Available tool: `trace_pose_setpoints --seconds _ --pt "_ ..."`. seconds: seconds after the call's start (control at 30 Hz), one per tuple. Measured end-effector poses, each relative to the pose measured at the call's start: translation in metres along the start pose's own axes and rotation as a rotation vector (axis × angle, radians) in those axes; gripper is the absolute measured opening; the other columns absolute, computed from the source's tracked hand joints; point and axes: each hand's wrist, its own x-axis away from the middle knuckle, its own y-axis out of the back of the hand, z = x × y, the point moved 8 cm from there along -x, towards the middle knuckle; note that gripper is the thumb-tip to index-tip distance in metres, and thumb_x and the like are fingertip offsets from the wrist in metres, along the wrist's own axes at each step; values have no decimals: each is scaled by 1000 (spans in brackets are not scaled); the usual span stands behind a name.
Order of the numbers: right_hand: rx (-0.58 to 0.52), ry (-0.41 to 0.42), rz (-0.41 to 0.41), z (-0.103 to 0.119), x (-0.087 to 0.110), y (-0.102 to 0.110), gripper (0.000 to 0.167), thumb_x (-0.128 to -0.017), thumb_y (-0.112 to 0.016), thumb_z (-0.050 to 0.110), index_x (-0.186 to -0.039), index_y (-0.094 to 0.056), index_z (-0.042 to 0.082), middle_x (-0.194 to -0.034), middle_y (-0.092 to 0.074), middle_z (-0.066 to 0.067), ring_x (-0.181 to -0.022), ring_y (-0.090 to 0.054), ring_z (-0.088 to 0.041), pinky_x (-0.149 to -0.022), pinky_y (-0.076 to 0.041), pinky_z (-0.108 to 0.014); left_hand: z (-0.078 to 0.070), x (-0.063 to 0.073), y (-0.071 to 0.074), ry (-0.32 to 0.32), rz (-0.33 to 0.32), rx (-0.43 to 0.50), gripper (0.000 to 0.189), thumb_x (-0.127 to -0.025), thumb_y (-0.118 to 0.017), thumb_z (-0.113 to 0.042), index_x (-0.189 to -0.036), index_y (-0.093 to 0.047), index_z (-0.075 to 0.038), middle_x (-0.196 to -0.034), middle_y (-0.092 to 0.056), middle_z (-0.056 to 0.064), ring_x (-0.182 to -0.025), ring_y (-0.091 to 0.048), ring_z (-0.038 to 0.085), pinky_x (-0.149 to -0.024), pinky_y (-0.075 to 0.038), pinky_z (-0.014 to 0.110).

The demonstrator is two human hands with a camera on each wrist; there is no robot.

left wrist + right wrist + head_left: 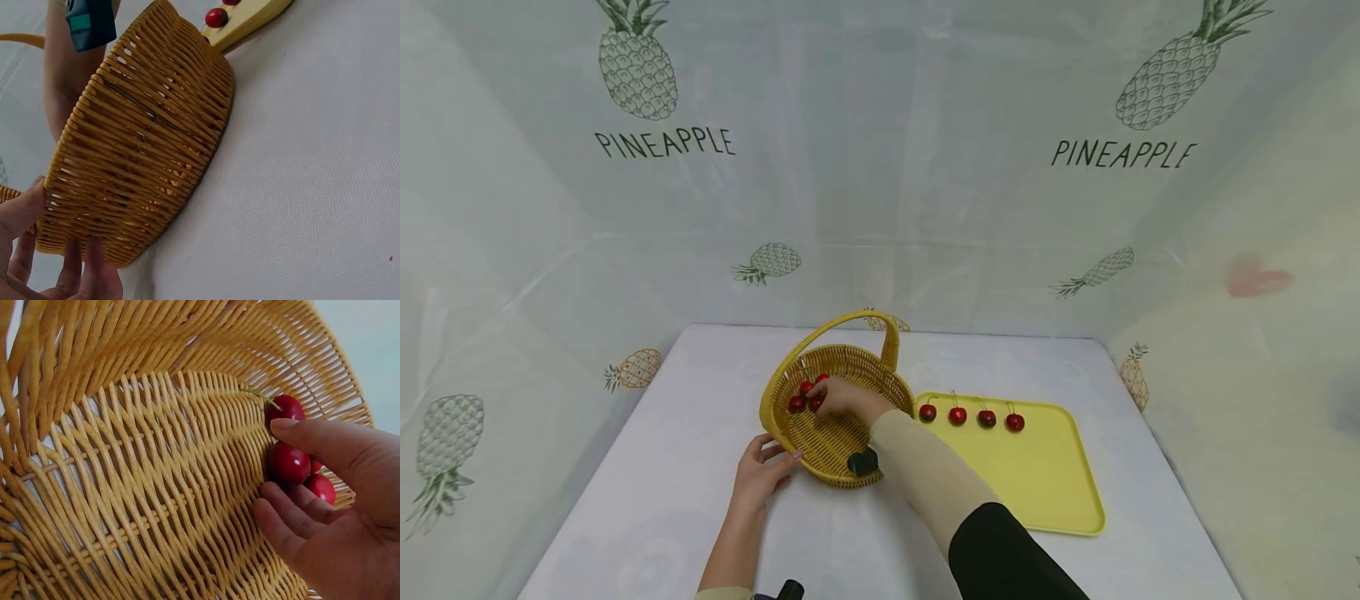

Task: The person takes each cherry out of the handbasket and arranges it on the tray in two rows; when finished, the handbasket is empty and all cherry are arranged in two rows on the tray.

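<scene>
A yellow wicker basket (838, 446) with a tall handle stands on the table, several red cherries (796, 404) gathered at its left inside. My left hand (760, 473) holds its near left rim; in the left wrist view the thumb lies at the rim and the fingers (94, 262) press the woven wall. My right hand (844, 398) reaches inside among the cherries. Seen from the right wrist, one cherry (289, 464) sits between the parted thumb and fingers, while the thumb overlaps another cherry with a green stem (286, 407). Some cherries are partly hidden behind this hand.
Right of the basket, a yellow tray (1045, 475) lies close by, with several stemmed cherries (957, 416) in a row along its far edge. The white table (662, 500) ends at a pineapple-printed sheet (880, 208). My right forearm crosses the tray's near left corner.
</scene>
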Motion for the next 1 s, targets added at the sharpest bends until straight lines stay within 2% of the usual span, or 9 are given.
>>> trace_pose_setpoints --seconds 0.23,0.37,0.63,1.0 --pt "-43 -14 -10 1 9 1 47 -81 -80 8 -126 -65 11 -133 -55 -8 -120 -51 -24 -91 -46 -34 -3 2 -3 -22 15 5 61 -83 -79 -11 -134 -48 -2 -123 -54 22 -86 -62 16 -77 -51 42" --pt "-61 -16 -21 -1 13 3 42 -81 -79 6 -122 -67 10 -131 -56 -7 -114 -54 -22 -87 -47 -33 -3 2 -4 -21 17 5 60 -83 -79 -11 -134 -47 -1 -123 -54 22 -85 -62 15 -77 -51 42" --pt "-31 -13 -34 -5 20 11 37 -81 -80 10 -116 -71 14 -116 -63 0 -95 -55 -12 -81 -47 -28 -1 3 -6 -19 17 2 60 -83 -79 -11 -134 -48 -2 -123 -55 22 -86 -62 16 -77 -51 42" --pt "-117 21 -14 -1 37 24 35 -80 -80 4 -113 -71 11 -102 -64 2 -89 -57 -13 -77 -49 -28 -1 2 -2 -3 12 -8 60 -85 -77 -11 -136 -47 -3 -125 -53 21 -92 -64 26 -78 -52 41"
